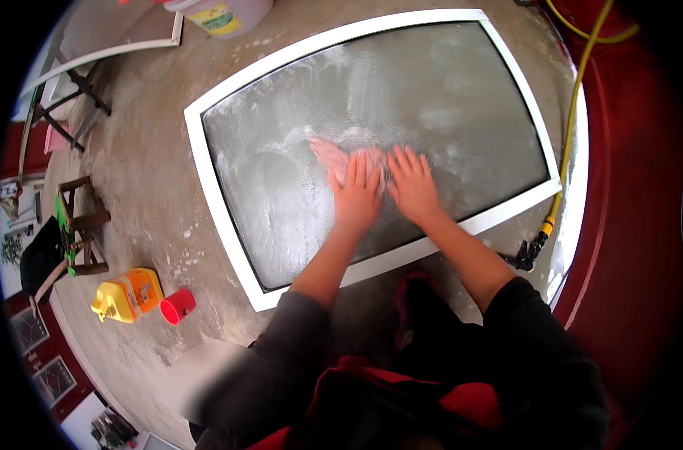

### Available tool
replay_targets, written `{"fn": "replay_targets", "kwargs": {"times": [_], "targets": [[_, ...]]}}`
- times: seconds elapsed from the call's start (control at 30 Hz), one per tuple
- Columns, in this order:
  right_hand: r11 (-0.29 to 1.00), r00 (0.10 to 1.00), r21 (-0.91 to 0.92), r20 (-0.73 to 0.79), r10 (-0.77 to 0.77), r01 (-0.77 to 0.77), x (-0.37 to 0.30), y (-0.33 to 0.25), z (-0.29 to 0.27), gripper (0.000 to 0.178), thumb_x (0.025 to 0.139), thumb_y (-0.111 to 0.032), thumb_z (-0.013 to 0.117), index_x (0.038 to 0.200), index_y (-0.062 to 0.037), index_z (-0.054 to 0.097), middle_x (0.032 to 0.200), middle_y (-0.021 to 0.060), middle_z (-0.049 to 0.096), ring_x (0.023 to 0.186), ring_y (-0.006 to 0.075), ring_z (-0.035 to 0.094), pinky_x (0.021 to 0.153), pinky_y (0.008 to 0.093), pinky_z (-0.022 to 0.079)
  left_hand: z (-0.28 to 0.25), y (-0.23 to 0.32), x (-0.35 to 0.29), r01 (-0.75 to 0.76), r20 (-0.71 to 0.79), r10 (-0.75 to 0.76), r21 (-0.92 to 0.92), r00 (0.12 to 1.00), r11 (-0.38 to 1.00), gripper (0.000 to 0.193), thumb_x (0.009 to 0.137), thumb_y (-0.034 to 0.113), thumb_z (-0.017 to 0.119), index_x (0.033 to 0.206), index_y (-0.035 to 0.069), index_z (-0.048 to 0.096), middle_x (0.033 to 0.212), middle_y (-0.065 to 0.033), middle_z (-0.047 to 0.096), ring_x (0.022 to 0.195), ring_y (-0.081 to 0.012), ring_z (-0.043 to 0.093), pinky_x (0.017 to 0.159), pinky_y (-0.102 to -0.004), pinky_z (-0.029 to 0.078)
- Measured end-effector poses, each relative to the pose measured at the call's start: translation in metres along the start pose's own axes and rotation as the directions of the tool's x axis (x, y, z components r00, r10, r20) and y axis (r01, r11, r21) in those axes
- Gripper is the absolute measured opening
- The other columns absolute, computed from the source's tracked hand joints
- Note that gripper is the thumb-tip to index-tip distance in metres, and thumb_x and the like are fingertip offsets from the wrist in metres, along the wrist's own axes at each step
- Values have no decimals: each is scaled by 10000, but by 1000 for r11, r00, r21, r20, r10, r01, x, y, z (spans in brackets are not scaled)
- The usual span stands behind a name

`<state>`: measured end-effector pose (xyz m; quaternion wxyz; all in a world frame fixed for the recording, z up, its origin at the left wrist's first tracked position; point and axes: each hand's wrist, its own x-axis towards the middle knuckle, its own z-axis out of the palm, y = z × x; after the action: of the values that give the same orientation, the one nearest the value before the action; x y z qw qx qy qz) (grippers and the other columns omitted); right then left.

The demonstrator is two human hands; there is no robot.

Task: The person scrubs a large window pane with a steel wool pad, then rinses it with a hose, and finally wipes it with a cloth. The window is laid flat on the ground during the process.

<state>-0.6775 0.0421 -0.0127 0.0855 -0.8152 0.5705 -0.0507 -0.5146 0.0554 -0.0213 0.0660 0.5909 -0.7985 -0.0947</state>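
A large window screen (371,266) with a white frame and a grey, wet, sudsy surface lies flat on the floor before me. Over a crumpled pink cloth (328,154), my left hand (357,196) presses down with its fingers bent on the fabric, near the middle of the panel. Right beside it, my right hand (415,184) rests palm down with spread fingers at the cloth's right edge. White foam streaks cover mostly the left half of the panel.
Left of the screen stand a yellow-orange jug (135,294) and a red cup (178,306). A wooden stool (82,217) is farther left. Another framed panel (124,46) and a white bucket (225,15) are at the back. A yellow hose (574,124) runs along the right.
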Motion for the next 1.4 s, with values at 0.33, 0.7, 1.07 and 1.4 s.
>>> {"fn": "replay_targets", "kwargs": {"times": [0.33, 0.7, 1.07, 1.4], "targets": [[961, 988, 251, 76, -137, 114, -94, -19, -23, 562, 831, -319, 648, 1284, -4, 539, 1508, 146, 360, 1417, 304, 283, 1161, 496, 194, -30, 8, -88, -310, 197, 309, -28, 930, 950, 495, 842, 260, 619, 1315, 147, 526, 1528, -170, 322, 1437, -316, 267, 1044, -675, 246], [953, 984, 256, 30, -175, 162, -94, 8, -11, 536, 852, -287, 627, 1307, -19, 529, 1494, 117, 396, 1398, 281, 330, 1163, 474, 215, -18, 13, -77, -299, 248, 298, -37, 922, 954, 491, 867, 260, 600, 1340, 155, 518, 1543, -163, 297, 1459, -314, 222, 1077, -673, 184], [962, 946, 67, -176, 272, -265, -10, 165, -25, 573, 846, -271, 632, 1349, -34, 493, 1484, 122, 408, 1387, 282, 345, 1147, 487, 245, 36, 132, 135, -250, 35, 249, 54, 968, 967, 527, 880, 295, 556, 1385, 164, 477, 1549, -151, 295, 1461, -287, 220, 1096, -654, 177], [964, 976, 185, -67, 205, -190, -66, 147, -22, 598, 838, -247, 634, 1370, -30, 468, 1493, 120, 392, 1388, 282, 338, 1154, 478, 240, 16, 126, 80, -430, 237, 420, -7, 876, 903, 566, 849, 311, 591, 1379, 151, 475, 1546, -165, 294, 1451, -305, 238, 1087, -650, 198]]}}
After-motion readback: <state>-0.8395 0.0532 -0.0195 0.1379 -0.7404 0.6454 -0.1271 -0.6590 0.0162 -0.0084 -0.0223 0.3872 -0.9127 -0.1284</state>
